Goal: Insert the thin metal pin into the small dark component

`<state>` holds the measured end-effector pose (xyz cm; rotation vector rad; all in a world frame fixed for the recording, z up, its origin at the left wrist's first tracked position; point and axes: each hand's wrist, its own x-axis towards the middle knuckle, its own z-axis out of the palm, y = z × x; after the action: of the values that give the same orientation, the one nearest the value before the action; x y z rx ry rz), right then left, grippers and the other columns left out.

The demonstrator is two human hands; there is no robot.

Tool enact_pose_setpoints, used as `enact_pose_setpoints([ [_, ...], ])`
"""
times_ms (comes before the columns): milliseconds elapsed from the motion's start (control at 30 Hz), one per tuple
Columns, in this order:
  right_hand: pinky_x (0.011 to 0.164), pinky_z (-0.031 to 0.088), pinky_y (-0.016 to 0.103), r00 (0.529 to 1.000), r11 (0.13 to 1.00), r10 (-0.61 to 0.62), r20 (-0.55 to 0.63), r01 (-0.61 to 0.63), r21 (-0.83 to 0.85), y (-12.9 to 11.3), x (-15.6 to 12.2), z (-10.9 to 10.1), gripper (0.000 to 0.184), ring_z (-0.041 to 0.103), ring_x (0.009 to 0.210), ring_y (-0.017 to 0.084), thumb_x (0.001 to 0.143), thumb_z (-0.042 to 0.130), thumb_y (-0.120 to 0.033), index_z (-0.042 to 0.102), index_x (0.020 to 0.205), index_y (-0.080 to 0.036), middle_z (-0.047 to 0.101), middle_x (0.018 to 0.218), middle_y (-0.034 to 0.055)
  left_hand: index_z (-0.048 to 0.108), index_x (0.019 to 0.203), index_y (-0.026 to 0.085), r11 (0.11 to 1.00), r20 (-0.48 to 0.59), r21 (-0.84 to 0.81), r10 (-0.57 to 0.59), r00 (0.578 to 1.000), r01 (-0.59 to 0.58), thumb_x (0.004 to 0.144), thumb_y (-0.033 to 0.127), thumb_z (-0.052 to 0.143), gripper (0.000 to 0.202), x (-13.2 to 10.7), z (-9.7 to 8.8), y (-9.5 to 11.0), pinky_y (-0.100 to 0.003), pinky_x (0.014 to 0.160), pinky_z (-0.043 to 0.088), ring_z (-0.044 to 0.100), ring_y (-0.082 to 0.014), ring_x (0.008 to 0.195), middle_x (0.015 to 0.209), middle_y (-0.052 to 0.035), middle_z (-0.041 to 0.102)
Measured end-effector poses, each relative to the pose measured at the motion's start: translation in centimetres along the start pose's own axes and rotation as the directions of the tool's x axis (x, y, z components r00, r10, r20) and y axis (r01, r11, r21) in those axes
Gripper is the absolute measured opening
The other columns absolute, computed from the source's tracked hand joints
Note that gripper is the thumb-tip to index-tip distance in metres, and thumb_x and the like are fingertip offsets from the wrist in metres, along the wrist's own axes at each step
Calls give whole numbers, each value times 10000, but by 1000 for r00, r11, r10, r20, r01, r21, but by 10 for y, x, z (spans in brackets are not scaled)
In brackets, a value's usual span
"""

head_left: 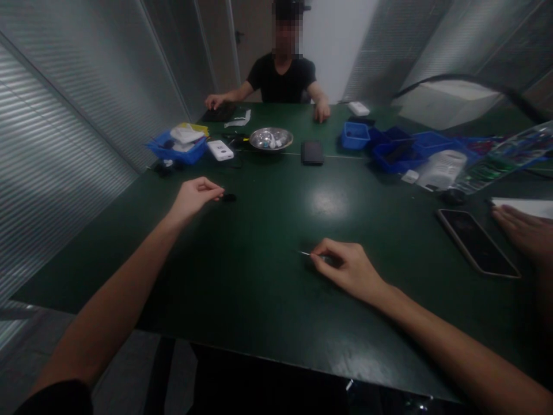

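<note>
Out over the left side of the green table (pixel 259 276), my left hand (pixel 194 197) is closed in a pinch. Right by its fingertips is a small dark flat piece (pixel 229 197); it seems to be between them, though the contact is hard to make out. My right hand (pixel 345 265) rests low over the table, right of the middle, with thumb and forefinger pinched on a thin metal-tipped tool (pixel 305 253). The tool's tip points left, and its rear part is mostly hidden by the hand.
Metal bowl (pixel 254 144) with small parts, black wallet-like square (pixel 311 153) and white device (pixel 220 150) lie ahead. Blue bins (pixel 355 136) and a loaded blue basket (pixel 164 151) flank them. A phone (pixel 477 242) and another person's hand (pixel 521 230) are right; a person (pixel 283 78) sits opposite.
</note>
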<state>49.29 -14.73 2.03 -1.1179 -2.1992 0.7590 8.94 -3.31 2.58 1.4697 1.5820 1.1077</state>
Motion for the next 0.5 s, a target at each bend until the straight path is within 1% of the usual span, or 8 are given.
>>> enact_pose_setpoints([
  [100, 576, 444, 246, 1000, 1000, 6, 3, -6, 2, -1, 0, 1, 169, 634, 618, 124, 968, 607, -302, 708, 889, -192, 715, 767, 3, 728, 1037, 135, 1000, -22, 0, 30, 999, -30, 747, 323, 831, 360, 4, -4, -8, -375, 830, 611, 751, -241, 920, 1015, -121, 780],
  [200, 565, 442, 246, 1000, 1000, 7, 13, -7, -6, 1, 0, 2, 185, 622, 605, 121, 972, 601, -324, 712, 895, -197, 713, 762, 1, 748, 1148, 157, 990, -17, 116, 77, 997, -75, 758, 339, 820, 437, 6, -6, -13, -392, 885, 592, 739, -257, 990, 1085, -118, 776],
  [267, 566, 447, 246, 1000, 1000, 0, 12, 0, -10, 3, 0, 2, 196, 624, 609, 122, 974, 595, -336, 712, 891, -201, 716, 760, 2, 767, 1146, 170, 971, -21, 218, 109, 994, -102, 782, 361, 796, 412, 6, -7, -14, -390, 884, 581, 731, -255, 980, 1078, -112, 777],
  [367, 568, 455, 247, 1000, 1000, -3, 12, 4, -4, 4, -1, 3, 199, 634, 623, 127, 973, 586, -332, 712, 893, -200, 723, 767, 8, 785, 1128, 188, 933, -31, 325, 173, 985, -153, 818, 376, 762, 364, 4, -5, -13, -379, 839, 569, 712, -245, 929, 1063, -107, 771],
  [500, 564, 453, 248, 1000, 1000, -2, 13, 2, -7, 2, 0, 2, 186, 631, 616, 126, 969, 590, -320, 711, 892, -200, 722, 768, 8, 800, 1086, 231, 896, 20, 377, 245, 969, -235, 840, 357, 747, 282, 4, -3, -14, -386, 853, 548, 679, -243, 950, 1181, -95, 737],
])
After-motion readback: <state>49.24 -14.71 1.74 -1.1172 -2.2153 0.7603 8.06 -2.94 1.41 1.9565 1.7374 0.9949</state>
